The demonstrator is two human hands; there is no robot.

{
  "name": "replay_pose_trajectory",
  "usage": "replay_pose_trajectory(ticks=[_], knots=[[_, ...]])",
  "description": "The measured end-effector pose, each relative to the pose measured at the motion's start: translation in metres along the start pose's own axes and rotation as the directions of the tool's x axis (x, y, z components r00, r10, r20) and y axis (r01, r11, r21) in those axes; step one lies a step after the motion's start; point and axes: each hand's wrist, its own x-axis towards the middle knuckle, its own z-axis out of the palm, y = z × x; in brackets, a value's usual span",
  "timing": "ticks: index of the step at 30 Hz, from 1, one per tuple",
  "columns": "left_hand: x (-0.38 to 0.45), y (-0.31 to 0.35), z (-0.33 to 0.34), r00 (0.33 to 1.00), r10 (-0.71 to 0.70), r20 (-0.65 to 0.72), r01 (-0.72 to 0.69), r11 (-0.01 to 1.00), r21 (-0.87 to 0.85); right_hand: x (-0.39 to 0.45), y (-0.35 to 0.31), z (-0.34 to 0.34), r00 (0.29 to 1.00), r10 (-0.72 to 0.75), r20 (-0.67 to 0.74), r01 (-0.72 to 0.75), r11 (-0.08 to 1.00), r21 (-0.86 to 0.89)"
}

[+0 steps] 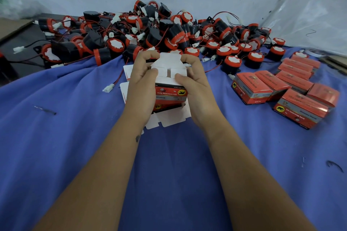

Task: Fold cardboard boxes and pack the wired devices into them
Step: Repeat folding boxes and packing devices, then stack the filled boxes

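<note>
Both the left hand [143, 78] and the right hand [195, 80] grip a half-folded red-and-white cardboard box [170, 90] above flat white blanks [165, 120] on blue cloth [75, 137]. A heap of black-and-red wired horns [150, 33] lies beyond; closed red boxes [281, 90] lie right.

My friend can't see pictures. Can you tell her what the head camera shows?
Two hands, left hand and right hand, hold a red cardboard box and fold its white flaps over a blue cloth. Behind them lies a big pile of black-and-red wired devices, and finished boxes sit to the right.
</note>
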Motion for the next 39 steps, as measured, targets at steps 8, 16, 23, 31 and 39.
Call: replay_pose_trajectory(ticks=[8,16,23,31,39], knots=[[-0.0005,-0.0044,-0.0053,0.994,-0.107,0.015,0.107,0.989,-0.101,-0.0025,-0.0048,-0.0017,0.999,-0.007,-0.054,0.003,0.998,-0.059],[-0.0012,-0.0042,-0.0038,0.998,-0.056,0.026,0.056,0.998,-0.030,-0.0038,-0.0038,0.0008,0.987,0.000,-0.160,-0.034,0.976,-0.214],[-0.0025,-0.0034,-0.0036,0.998,-0.048,0.034,0.049,0.998,-0.029,-0.0036,-0.0056,0.0027,0.982,-0.019,-0.188,-0.021,0.978,-0.207],[-0.0030,-0.0029,-0.0043,0.999,-0.021,0.036,0.023,0.998,-0.050,-0.0041,-0.0071,-0.0003,0.978,0.024,-0.209,-0.041,0.996,-0.080],[-0.0007,0.0003,-0.0059,0.974,0.228,-0.003,-0.228,0.974,-0.014,-0.0033,-0.0041,-0.0036,0.970,0.094,-0.223,-0.120,0.987,-0.106]])
